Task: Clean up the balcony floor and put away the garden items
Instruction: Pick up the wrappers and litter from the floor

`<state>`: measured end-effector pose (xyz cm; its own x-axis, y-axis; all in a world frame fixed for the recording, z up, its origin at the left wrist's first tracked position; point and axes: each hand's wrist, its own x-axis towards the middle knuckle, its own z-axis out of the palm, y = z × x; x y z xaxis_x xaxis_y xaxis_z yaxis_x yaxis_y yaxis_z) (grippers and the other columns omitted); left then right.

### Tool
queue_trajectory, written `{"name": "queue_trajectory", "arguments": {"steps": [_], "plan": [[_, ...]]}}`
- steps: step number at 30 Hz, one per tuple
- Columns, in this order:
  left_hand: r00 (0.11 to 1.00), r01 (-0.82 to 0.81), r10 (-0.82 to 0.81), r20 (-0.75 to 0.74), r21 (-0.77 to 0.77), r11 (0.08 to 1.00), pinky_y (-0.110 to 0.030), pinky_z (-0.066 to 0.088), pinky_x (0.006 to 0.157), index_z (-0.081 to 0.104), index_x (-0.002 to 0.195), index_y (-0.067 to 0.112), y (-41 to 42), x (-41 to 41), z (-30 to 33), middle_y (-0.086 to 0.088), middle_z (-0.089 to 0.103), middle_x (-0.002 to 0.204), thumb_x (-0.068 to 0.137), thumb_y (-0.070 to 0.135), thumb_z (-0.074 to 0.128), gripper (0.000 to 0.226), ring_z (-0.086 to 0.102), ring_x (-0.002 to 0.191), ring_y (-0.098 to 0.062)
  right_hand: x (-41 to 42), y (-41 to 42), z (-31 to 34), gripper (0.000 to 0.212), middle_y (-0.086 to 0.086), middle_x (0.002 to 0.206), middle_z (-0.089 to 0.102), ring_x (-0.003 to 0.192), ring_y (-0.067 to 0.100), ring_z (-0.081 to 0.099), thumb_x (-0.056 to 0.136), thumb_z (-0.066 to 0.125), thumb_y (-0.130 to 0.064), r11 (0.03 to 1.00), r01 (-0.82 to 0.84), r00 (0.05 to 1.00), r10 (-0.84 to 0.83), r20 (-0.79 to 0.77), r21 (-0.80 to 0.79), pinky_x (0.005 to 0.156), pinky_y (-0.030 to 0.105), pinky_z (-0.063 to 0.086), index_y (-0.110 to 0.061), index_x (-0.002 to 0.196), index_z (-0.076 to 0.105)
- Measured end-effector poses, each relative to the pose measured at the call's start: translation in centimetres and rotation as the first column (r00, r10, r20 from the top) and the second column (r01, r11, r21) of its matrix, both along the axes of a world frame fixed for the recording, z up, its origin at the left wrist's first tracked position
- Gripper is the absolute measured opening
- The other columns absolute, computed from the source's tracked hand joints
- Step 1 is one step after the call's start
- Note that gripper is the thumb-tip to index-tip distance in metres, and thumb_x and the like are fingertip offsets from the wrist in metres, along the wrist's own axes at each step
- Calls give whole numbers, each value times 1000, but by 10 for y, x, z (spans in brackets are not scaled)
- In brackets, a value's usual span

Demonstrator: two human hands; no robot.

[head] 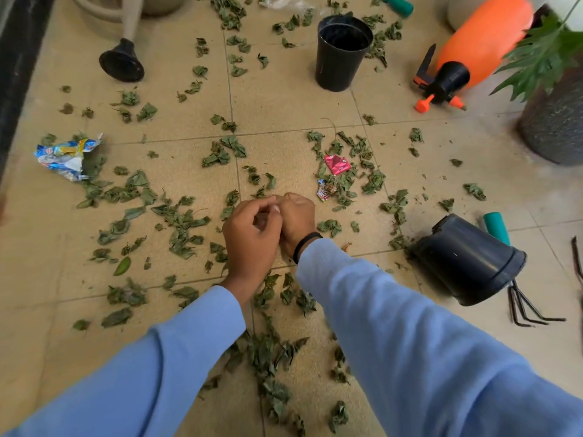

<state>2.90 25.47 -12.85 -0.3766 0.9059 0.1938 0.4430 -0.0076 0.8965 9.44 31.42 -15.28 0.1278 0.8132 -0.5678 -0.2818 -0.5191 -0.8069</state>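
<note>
My left hand and my right hand meet above the tiled floor, fingers curled and touching each other; I see nothing held between them. Dried green leaves lie scattered all over the tiles. One black pot stands upright at the back. Another black pot lies on its side at the right, over a hand rake with a teal handle. An orange sprayer lies at the back right. A blue wrapper, a pink wrapper and a small printed wrapper lie among the leaves.
A potted plant in a dark textured planter stands at the right edge. A black chair foot rests at the back left. A teal-handled tool and clear plastic lie at the far edge. A dark wall base runs along the left.
</note>
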Motion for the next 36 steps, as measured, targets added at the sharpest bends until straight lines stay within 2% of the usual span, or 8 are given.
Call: {"name": "queue_trajectory", "arguments": {"steps": [4,10,15,20,23,25,30,36], "plan": [[996,-90,90,4,-52,995,-10,48,83,79,94,5,2,-2,-3,-6,70,104,90,13,74,11,65,96,-14,4,-1,0,48,5,49,41,45,16,36,83,66,0,998,-53,998,53,-14,33,47,30,34,-22,51,38],[988,-113,128,81,-165,980,-7,46,60,78,88,9,5,-4,4,7,71,77,81,8,82,8,64,66,6,7,-3,7,12,3,54,49,35,12,38,95,64,-14,997,-71,996,72,-55,23,38,18,29,-12,96,52],[997,-81,83,9,-136,987,-5,45,57,77,81,10,7,0,8,2,71,77,79,5,83,8,61,60,3,11,-5,9,39,12,56,52,36,14,42,100,57,-40,993,-120,990,120,-72,14,40,18,32,-7,79,63],[978,-16,-1,-209,-81,997,-40,54,72,78,80,15,9,2,-3,-1,72,84,79,5,78,10,65,81,-23,18,-5,11,58,14,67,60,61,24,60,96,50,-59,993,-105,986,98,-138,-49,67,35,50,-11,65,60],[908,26,-34,-418,-26,999,-37,42,80,77,85,20,8,11,0,3,74,84,80,5,73,16,63,90,-24,21,-1,17,60,0,52,57,60,17,59,96,54,-55,998,-30,974,16,-227,-58,83,41,53,-16,51,56],[891,34,-21,-453,21,999,-32,30,81,75,88,21,11,15,5,5,74,85,82,7,70,15,63,92,-22,23,7,24,55,-1,45,51,47,15,54,97,62,-38,999,30,977,-39,-207,-45,70,33,54,-14,48,52],[877,288,-281,-389,-42,957,-39,37,102,61,134,16,25,30,13,-2,68,127,98,18,54,37,58,120,-22,50,55,51,45,0,49,59,45,17,53,94,66,-29,992,45,969,-73,236,122,57,34,48,-12,53,59],[854,426,-444,-271,-126,896,-34,46,101,54,143,16,11,45,9,-5,64,135,96,15,65,48,59,121,-23,110,112,64,39,5,58,53,64,29,48,88,67,-22,988,-146,596,42,802,57,64,29,44,-12,55,50]]}}
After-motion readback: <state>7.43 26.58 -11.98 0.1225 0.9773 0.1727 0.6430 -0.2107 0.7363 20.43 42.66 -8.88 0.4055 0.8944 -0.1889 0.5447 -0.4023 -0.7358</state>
